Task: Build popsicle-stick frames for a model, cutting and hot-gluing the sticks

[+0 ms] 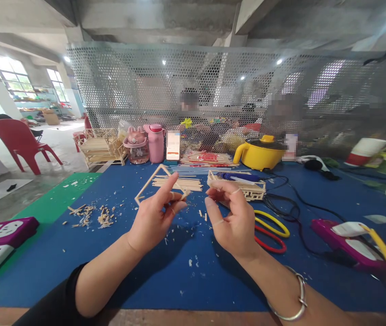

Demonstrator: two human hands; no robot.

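Gripped by the left hand, one wooden frame is extended beyond it; the right hand is held with fingers parted, one latticed piece positioned just beyond.

Under the left hand and right hand, the mat is blue; the wooden frame by the left is pale tan; beside the right, loop handles are yellow and red; beyond it, the pot is yellow.

Windows glare at left; the hands cast soft shadows.
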